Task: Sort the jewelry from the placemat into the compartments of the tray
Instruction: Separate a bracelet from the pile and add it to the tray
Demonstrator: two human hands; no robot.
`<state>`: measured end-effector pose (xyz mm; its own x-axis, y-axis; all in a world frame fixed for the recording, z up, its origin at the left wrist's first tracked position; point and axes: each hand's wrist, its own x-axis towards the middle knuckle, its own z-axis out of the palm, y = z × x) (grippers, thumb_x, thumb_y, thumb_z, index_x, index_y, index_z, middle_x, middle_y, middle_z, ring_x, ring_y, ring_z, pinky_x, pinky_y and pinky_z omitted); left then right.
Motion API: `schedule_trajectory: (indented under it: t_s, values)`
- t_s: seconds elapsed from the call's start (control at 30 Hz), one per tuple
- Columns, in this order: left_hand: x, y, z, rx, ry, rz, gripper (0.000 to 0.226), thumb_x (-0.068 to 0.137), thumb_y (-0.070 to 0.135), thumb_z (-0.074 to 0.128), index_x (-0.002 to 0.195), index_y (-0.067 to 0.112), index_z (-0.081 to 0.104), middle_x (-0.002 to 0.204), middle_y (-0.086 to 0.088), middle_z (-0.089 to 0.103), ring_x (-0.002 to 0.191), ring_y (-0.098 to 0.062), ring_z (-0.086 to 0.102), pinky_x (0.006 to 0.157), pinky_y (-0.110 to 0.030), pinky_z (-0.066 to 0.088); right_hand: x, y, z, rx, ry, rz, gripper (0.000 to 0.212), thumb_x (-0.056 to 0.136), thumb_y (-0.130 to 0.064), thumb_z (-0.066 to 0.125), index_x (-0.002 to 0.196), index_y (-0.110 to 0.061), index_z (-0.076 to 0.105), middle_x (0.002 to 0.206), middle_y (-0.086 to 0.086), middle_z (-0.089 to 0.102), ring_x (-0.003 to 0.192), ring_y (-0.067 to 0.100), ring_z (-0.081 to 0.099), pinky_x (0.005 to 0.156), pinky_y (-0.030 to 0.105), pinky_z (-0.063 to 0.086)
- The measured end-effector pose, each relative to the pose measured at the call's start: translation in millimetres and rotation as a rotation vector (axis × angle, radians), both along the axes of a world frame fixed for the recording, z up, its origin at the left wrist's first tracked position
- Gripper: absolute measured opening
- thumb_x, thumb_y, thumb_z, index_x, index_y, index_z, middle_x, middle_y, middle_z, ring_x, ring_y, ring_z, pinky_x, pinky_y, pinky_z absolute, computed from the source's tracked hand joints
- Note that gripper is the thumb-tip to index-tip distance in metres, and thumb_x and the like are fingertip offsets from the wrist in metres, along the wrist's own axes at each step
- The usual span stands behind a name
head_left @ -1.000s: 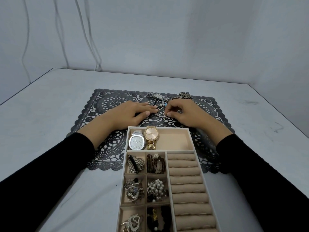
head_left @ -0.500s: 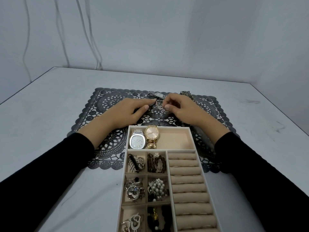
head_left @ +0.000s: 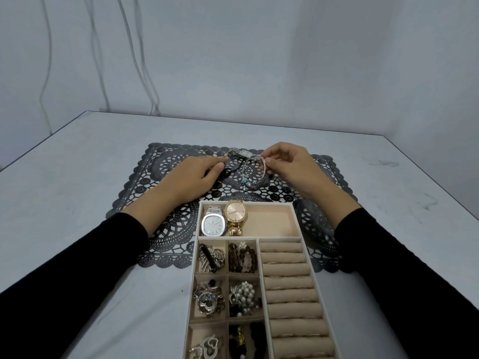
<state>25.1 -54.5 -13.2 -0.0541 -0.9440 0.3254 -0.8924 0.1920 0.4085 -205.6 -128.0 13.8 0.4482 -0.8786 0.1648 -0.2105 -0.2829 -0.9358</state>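
Right hand is raised, charm bracelet pinched, now lifted from placemat; left hand is laid flat, released.

A single head-worn camera looks forward and down, close over the tray and placemat.

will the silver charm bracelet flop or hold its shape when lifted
It probably holds its shape: the bracelet, pinched by the right hand, hangs as a smooth open curve, not a limp chain. Its charms likely slide and swing, since they bunch at the low end. The band looks thin, so it is probably light.
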Motion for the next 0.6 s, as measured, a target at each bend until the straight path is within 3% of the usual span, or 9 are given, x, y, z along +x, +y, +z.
schedule_trajectory:
  t_s: [0.23, 0.4, 0.53, 0.6]
  values:
    - [-0.1, 0.7, 0.6, 0.01, 0.009, 0.004, 0.037, 0.103, 0.031, 0.041, 0.136, 0.024, 0.056, 0.127, -0.004, 0.066, 0.113, -0.02, 0.06, 0.088, -0.025, 0.04, -2.5, -1.8, -3.0, -0.099, 0.137, -0.106, 0.009, 0.085, -0.014, 0.07, 0.092, -0.02, 0.071, 0.076, -0.013, 0.064, 0.066, 0.003, 0.056, 0.068, 0.015, 0.049]
    - [-0.4, 1.4, 1.2, 0.008, 0.005, -0.004, 0.037, 0.103, 0.031, 0.041, 0.137, 0.024, 0.056, 0.125, -0.003, 0.067, 0.104, -0.017, 0.061, 0.083, -0.023, 0.037, -4.2, -0.1, 0.9, -0.024, 0.096, -0.089, 0.005, 0.091, -0.008, 0.061, 0.093, -0.011, 0.064, 0.082, 0.002, 0.067, 0.064, 0.006, 0.06, 0.054, 0.012, 0.044]
    - [-0.5, 1.2, 2.9, 0.004, -0.005, -0.038, 0.037, 0.103, 0.034, 0.043, 0.136, 0.026, 0.056, 0.13, 0.001, 0.064, 0.111, -0.014, 0.061, 0.087, -0.022, 0.039, -5.7, 1.1, 3.2, 0.052, 0.017, -0.025, 0.008, 0.091, -0.002, 0.059, 0.094, -0.007, 0.063, 0.081, 0.005, 0.067, 0.063, 0.005, 0.063, 0.056, 0.01, 0.047]
    - [-3.0, 1.6, 6.6, -0.007, 0.015, -0.048, 0.036, 0.101, 0.036, 0.046, 0.135, 0.028, 0.057, 0.123, 0.0, 0.068, 0.102, -0.011, 0.063, 0.082, -0.022, 0.04, -4.9, 1.3, 2.9, 0.108, -0.03, 0.004, 0.009, 0.091, 0.0, 0.059, 0.094, -0.006, 0.064, 0.083, 0.008, 0.067, 0.066, 0.008, 0.064, 0.055, 0.01, 0.047]
